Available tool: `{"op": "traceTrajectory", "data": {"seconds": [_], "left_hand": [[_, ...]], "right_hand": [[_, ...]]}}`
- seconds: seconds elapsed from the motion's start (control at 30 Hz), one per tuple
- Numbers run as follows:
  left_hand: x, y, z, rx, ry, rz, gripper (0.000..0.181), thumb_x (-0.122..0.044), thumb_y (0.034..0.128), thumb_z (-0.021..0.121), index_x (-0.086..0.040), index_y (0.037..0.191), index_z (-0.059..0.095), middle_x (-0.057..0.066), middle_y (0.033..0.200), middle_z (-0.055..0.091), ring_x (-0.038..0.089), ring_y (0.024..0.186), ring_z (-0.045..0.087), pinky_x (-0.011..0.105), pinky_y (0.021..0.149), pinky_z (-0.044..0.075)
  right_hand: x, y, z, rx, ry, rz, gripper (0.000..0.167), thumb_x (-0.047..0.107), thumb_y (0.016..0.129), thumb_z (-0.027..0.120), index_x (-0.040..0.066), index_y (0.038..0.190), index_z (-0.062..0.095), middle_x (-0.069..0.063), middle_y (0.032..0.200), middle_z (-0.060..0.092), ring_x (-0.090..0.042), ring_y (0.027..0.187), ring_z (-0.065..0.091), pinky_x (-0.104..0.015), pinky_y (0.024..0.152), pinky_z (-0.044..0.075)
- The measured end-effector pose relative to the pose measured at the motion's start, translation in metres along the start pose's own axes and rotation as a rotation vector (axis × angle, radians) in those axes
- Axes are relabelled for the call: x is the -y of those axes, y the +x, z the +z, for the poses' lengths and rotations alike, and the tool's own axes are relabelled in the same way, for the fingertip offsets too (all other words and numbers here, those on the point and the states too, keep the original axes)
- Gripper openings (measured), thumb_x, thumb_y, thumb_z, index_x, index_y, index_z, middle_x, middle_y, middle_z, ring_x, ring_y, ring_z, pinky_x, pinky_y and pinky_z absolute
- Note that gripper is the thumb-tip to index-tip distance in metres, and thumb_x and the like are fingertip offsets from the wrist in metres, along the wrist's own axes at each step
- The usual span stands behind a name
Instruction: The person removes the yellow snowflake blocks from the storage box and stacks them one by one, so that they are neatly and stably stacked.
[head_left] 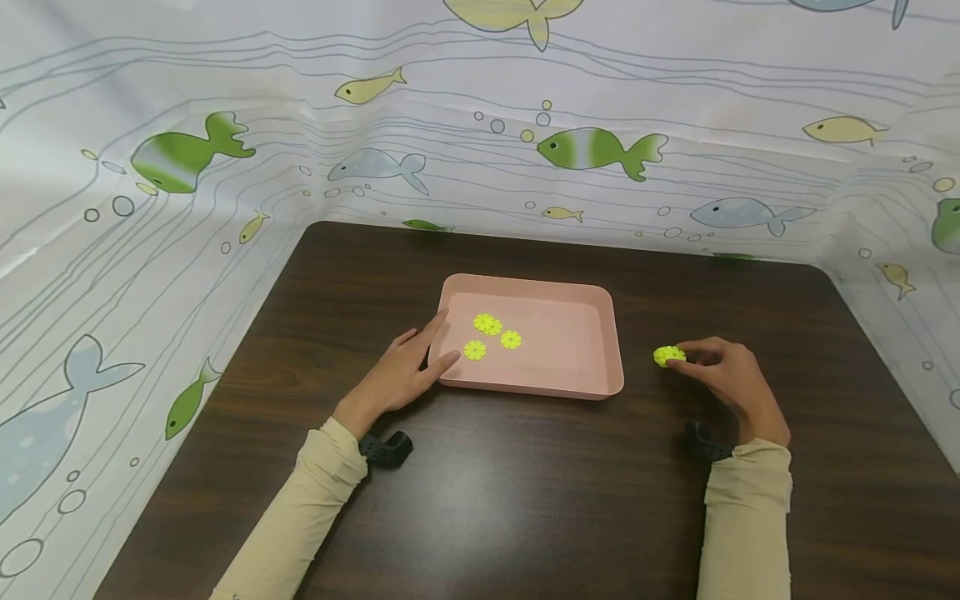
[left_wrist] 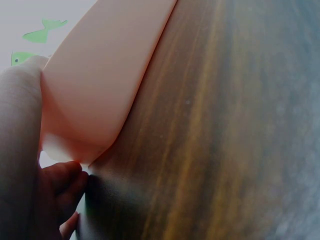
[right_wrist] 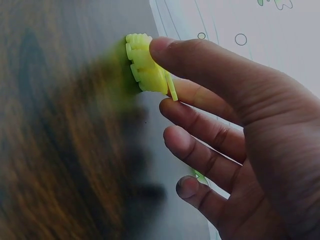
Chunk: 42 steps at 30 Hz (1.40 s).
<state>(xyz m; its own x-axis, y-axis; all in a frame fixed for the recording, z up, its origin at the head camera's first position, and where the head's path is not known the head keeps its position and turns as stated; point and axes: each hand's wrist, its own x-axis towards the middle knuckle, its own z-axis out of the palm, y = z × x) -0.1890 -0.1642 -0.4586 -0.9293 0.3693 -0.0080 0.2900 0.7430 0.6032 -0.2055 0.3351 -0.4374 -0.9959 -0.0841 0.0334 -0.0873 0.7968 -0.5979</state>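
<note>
A shallow pink tray [head_left: 525, 387] lies on the dark wooden table. Inside it, toward the left, are several bright yellow-green notched plastic discs [head_left: 511, 339], two of them overlapping. My left hand [head_left: 397, 371] holds the tray's left end, the thumb over the rim at the near corner and the fingers along the left side. In the left wrist view, fingertips [left_wrist: 72, 172] touch the tray's outer wall [left_wrist: 100, 70]. Right of the tray, my right hand [head_left: 723, 371] pinches a small stack of the same discs [right_wrist: 145, 62] between thumb and forefinger, the other fingers loosely bent.
The dark tabletop [head_left: 525, 500] reaches past the tray on all sides. A white cloth with fish drawings [head_left: 600, 154] hangs behind and along both sides of the table. Each wrist wears a black band [head_left: 386, 450].
</note>
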Motion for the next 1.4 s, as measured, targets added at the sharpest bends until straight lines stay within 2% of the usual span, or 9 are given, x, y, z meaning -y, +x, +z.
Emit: {"op": "traceTrajectory", "data": {"seconds": [0.43, 0.7, 0.87, 1.07, 1.2, 1.3, 1.4], "left_hand": [[0.001, 0.002, -0.001, -0.005, 0.003, 0.003, 0.080, -0.059, 0.1065, 0.042, -0.019, 0.168, 0.012, 0.004, 0.169, 0.025, 0.024, 0.151, 0.036, 0.046, 0.128, 0.010], [0.002, 0.002, -0.001, -0.016, 0.003, 0.010, 0.080, -0.060, 0.1063, 0.042, -0.020, 0.168, 0.011, 0.004, 0.170, 0.025, 0.024, 0.151, 0.037, 0.046, 0.128, 0.010], [0.002, 0.001, -0.001, -0.017, 0.008, 0.011, 0.080, -0.060, 0.1065, 0.042, -0.020, 0.168, 0.011, 0.006, 0.169, 0.027, 0.026, 0.150, 0.039, 0.046, 0.128, 0.011], [0.002, 0.001, -0.001, -0.010, 0.009, 0.004, 0.080, -0.060, 0.1060, 0.042, -0.021, 0.168, 0.011, 0.005, 0.168, 0.028, 0.024, 0.150, 0.039, 0.045, 0.128, 0.011], [0.003, 0.001, 0.000, -0.009, 0.011, 0.007, 0.080, -0.060, 0.1062, 0.042, -0.020, 0.168, 0.012, 0.005, 0.168, 0.029, 0.024, 0.149, 0.039, 0.045, 0.128, 0.011], [0.003, 0.001, 0.001, -0.009, 0.013, 0.006, 0.080, -0.060, 0.1061, 0.043, -0.020, 0.168, 0.012, 0.005, 0.168, 0.029, 0.024, 0.149, 0.040, 0.045, 0.128, 0.011], [0.002, 0.001, 0.002, -0.012, 0.014, 0.008, 0.080, -0.060, 0.1060, 0.043, -0.020, 0.168, 0.012, 0.005, 0.167, 0.030, 0.025, 0.148, 0.041, 0.045, 0.128, 0.012]], "right_hand": [[0.002, 0.002, -0.001, 0.006, -0.003, 0.016, 0.051, 0.035, 0.092, 0.081, -0.006, 0.121, 0.073, -0.016, 0.098, 0.062, -0.025, 0.084, 0.050, -0.026, 0.063, 0.042], [0.004, 0.004, -0.001, 0.020, -0.010, 0.029, 0.054, 0.036, 0.093, 0.080, -0.008, 0.123, 0.071, -0.020, 0.105, 0.063, -0.028, 0.088, 0.050, -0.027, 0.066, 0.044], [0.009, 0.004, -0.003, -0.007, -0.001, 0.001, 0.057, 0.035, 0.093, 0.080, -0.007, 0.129, 0.068, -0.022, 0.109, 0.062, -0.027, 0.087, 0.052, -0.025, 0.066, 0.045], [0.035, 0.009, 0.002, -0.051, 0.035, -0.057, 0.057, 0.035, 0.094, 0.079, -0.004, 0.133, 0.066, -0.021, 0.115, 0.063, -0.026, 0.092, 0.052, -0.023, 0.072, 0.045], [0.060, 0.022, 0.017, -0.076, 0.065, -0.147, 0.049, 0.029, 0.092, 0.082, -0.003, 0.127, 0.071, -0.019, 0.108, 0.066, -0.025, 0.086, 0.054, -0.020, 0.067, 0.044], [0.079, 0.033, 0.032, -0.054, 0.104, -0.213, 0.044, 0.024, 0.090, 0.083, -0.003, 0.123, 0.073, -0.016, 0.100, 0.065, -0.024, 0.081, 0.054, -0.024, 0.064, 0.045], [0.096, 0.042, 0.049, -0.005, 0.142, -0.270, 0.041, 0.022, 0.088, 0.085, -0.002, 0.120, 0.075, -0.015, 0.098, 0.066, -0.024, 0.079, 0.054, -0.026, 0.063, 0.045]]}}
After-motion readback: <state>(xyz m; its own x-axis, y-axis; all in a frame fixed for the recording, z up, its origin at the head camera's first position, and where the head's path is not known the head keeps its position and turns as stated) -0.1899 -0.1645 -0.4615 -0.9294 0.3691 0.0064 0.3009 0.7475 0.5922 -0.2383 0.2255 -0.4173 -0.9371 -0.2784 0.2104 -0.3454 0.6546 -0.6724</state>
